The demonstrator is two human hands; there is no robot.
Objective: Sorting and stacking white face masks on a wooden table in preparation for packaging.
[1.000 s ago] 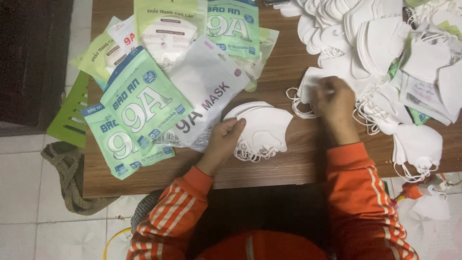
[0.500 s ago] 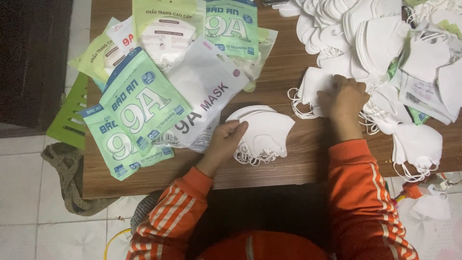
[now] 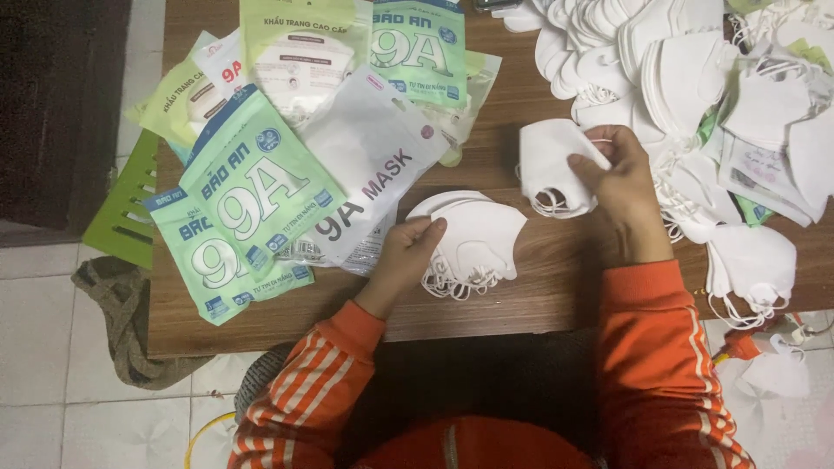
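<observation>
1. The right hand (image 3: 621, 187) has lifted a single folded white mask (image 3: 549, 169) off the big loose heap of masks (image 3: 686, 78) at the counter's far right corner. Half a second ago the same hand lay low against that heap, with the mask only partly free.
2. Its fingers (image 3: 589, 165) are closed narrowly on the mask's right edge, thumb side under and fingertips over. The mask hangs clear of the heap, its ear loops dangling just above the wooden counter (image 3: 539, 295).
3. The left hand (image 3: 408, 252) has hardly moved. It rests on the small stack of masks (image 3: 473, 239) near the middle of the counter's near edge, fingers half curled and pressing the stack's left rim; whether they pinch it or only steady it is hard to tell from above.
4. The lifted mask sits between heap and stack, nearer the stack than a second ago, so one more piece looks to be on its way over.
5. The green and white printed pouches (image 3: 261, 187) fanned across the counter's left side are as they were.
</observation>
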